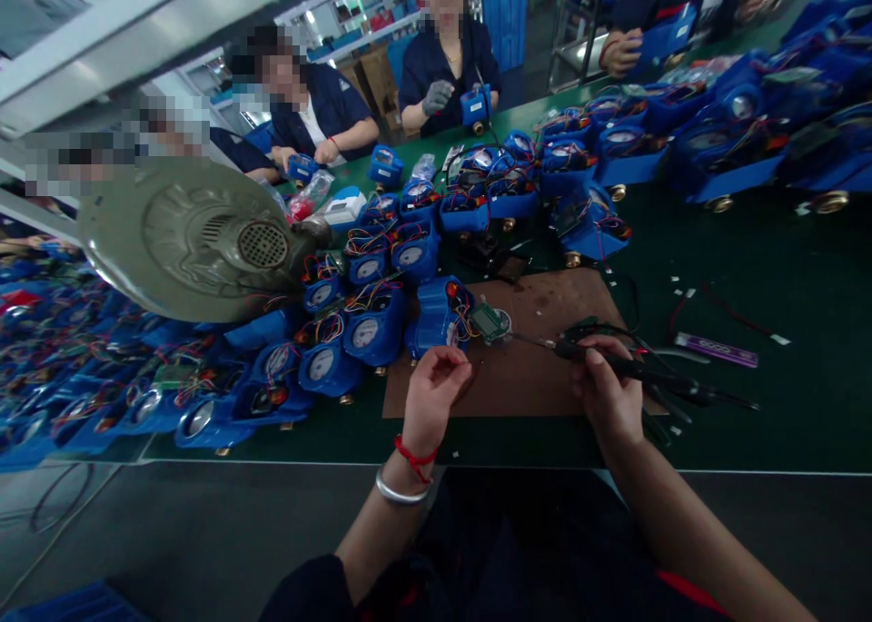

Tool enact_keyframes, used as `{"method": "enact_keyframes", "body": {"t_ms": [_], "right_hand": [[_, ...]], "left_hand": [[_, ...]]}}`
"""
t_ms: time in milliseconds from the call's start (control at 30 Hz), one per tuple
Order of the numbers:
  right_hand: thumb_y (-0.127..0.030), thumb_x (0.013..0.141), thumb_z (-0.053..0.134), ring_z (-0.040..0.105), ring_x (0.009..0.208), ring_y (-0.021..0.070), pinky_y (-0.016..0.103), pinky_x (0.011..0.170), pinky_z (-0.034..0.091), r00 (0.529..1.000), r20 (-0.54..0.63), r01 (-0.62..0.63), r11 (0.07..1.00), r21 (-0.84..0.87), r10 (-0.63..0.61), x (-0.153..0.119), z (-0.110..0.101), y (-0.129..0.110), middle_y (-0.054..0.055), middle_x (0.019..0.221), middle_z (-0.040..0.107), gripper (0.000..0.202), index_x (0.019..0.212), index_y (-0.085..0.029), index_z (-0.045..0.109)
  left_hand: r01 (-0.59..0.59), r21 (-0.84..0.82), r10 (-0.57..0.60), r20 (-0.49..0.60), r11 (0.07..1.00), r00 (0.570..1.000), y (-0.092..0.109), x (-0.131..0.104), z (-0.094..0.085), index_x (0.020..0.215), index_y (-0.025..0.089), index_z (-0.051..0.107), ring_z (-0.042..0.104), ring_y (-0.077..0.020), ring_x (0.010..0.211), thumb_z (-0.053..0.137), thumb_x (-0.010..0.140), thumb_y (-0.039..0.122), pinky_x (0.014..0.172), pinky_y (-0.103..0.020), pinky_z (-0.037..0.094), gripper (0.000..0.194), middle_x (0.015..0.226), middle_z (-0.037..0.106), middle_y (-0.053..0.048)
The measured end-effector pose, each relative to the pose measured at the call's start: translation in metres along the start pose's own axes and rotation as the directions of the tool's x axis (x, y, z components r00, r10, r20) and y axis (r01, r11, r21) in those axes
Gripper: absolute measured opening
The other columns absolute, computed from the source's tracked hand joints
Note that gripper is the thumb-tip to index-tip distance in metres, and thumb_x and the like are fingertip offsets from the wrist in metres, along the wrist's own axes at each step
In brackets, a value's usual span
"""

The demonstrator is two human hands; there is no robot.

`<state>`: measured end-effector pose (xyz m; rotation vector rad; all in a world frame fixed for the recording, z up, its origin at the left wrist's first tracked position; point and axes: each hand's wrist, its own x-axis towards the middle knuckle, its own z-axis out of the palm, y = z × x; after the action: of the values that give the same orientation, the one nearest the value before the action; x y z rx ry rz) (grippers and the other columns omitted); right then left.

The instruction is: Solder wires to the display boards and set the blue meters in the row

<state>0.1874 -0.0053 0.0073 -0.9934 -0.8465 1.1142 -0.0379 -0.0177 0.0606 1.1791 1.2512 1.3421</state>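
Note:
My right hand (609, 390) grips a soldering iron (567, 346) by its black handle. The metal tip points left and ends close to a small green circuit board (488, 321); whether they touch I cannot tell. Coloured wires run from the board into a blue meter housing (431, 324) lying on its side at the left of a brown work mat (545, 304). Just below the housing and board is my left hand (438, 381), thumb and fingers pinched together. Anything between those fingertips is too small to make out.
Several blue meters (323, 366) crowd the green table (708, 422) at left and back. A large olive-green fan (163, 241) stands at left. Right of the mat are a purple strip (717, 350) and loose wires. Co-workers (446, 68) handle meters across the table.

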Motion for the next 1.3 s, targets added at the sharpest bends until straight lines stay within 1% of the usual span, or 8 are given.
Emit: {"method": "enact_keyframes", "body": {"t_ms": [167,333,467,567,767,900,1033,1300], "right_hand": [[-0.040,0.085,0.061,0.044,0.044,0.0099,0.021,0.039,0.035,0.997,-0.002,0.077,0.995,-0.064,-0.077,0.001,0.009,-0.006,-0.004,0.060,0.050,0.020,0.095,-0.024,0.055],[-0.038,0.086,0.061,0.052,0.049,0.0112,0.025,0.047,0.043,0.971,0.133,0.227,0.946,-0.232,-0.200,0.013,0.031,-0.023,-0.002,0.071,0.057,0.022,0.103,-0.024,0.058],[-0.030,0.088,0.059,0.061,0.070,0.0156,0.032,0.073,0.050,0.888,0.302,0.453,0.770,-0.449,-0.347,0.037,0.048,-0.020,0.002,0.090,0.062,0.017,0.105,-0.026,0.061],[-0.023,0.089,0.055,0.060,0.094,0.0205,0.037,0.090,0.048,0.817,0.410,0.572,0.654,-0.495,-0.405,0.051,0.058,-0.007,0.005,0.103,0.059,0.025,0.113,-0.025,0.058],[-0.016,0.086,0.055,0.051,0.114,0.0242,0.041,0.097,0.046,0.767,0.527,0.628,0.599,-0.496,-0.367,0.055,0.066,0.018,0.008,0.118,0.053,0.042,0.126,-0.024,0.048],[-0.015,0.087,0.052,0.051,0.116,0.0243,0.042,0.096,0.047,0.767,0.527,0.627,0.602,-0.494,-0.365,0.055,0.063,0.024,0.006,0.117,0.055,0.041,0.127,-0.027,0.047],[-0.016,0.088,0.053,0.052,0.115,0.0241,0.041,0.096,0.048,0.781,0.508,0.610,0.615,-0.499,-0.363,0.056,0.062,0.026,0.006,0.118,0.054,0.041,0.127,-0.027,0.047],[-0.020,0.090,0.051,0.053,0.114,0.0262,0.044,0.098,0.045,0.828,0.463,0.553,0.588,-0.590,-0.315,0.054,0.063,0.025,0.007,0.118,0.056,0.037,0.126,-0.027,0.050]], "left_hand": [[-0.084,0.349,0.100,-0.027,0.933,0.995,-0.008,0.004,0.005,0.088,0.019,0.063,0.060,-0.0147,0.078,0.063,0.084,0.029,0.074,-0.026,0.046,0.012,0.083,0.064,-0.002],[-0.093,0.420,0.135,-0.071,0.903,0.988,-0.024,0.007,0.020,0.089,0.018,0.062,0.060,-0.0159,0.079,0.057,0.087,0.029,0.074,-0.028,0.046,0.012,0.086,0.065,-0.004],[-0.194,0.516,0.261,-0.059,0.834,0.964,-0.029,0.005,0.028,0.087,0.018,0.060,0.059,-0.0167,0.082,0.056,0.088,0.023,0.077,-0.030,0.046,0.006,0.086,0.063,-0.004],[-0.288,0.590,0.358,-0.002,0.754,0.934,-0.031,0.003,0.031,0.084,0.018,0.057,0.057,-0.0182,0.085,0.055,0.088,0.018,0.080,-0.032,0.045,0.004,0.086,0.060,-0.005],[-0.418,0.639,0.472,0.095,0.646,0.876,-0.038,0.006,0.030,0.087,0.018,0.054,0.057,-0.0207,0.103,0.053,0.088,0.014,0.090,-0.038,0.046,0.004,0.104,0.061,-0.009],[-0.444,0.645,0.481,0.132,0.622,0.867,-0.041,0.013,0.031,0.091,0.018,0.053,0.057,-0.0206,0.111,0.049,0.090,0.012,0.092,-0.038,0.049,0.007,0.115,0.061,-0.011],[-0.395,0.684,0.431,0.129,0.614,0.893,-0.045,0.023,0.035,0.090,0.019,0.050,0.057,-0.0231,0.115,0.047,0.091,0.013,0.091,-0.040,0.050,0.006,0.125,0.057,-0.014],[-0.405,0.659,0.415,0.152,0.634,0.897,-0.053,0.027,0.035,0.090,0.017,0.050,0.054,-0.0229,0.116,0.047,0.090,0.009,0.094,-0.041,0.048,0.009,0.123,0.057,-0.013]]}}
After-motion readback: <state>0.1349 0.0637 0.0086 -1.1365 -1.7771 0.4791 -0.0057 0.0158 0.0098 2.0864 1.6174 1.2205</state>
